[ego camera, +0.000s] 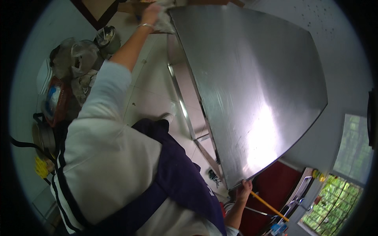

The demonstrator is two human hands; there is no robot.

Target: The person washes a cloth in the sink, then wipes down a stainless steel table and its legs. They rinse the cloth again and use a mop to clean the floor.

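Observation:
Before me stands a stainless steel table, its bare brushed top shining with reflected light. My left hand, with a bracelet at the wrist, is at the far left corner and is blurred. It holds a pale, crumpled cloth-like item beside the table edge; whether this is cloth or plastic is unclear. My right hand grips the near right corner of the tabletop, its fingers over the edge. Below the top, a steel leg frame shows against the tiled floor.
Along the left wall are plastic bags, a bucket with things in it and a red plastic basket. A cardboard box lies past my left hand. To the right are a yellow pole, a sink tap and a barred window.

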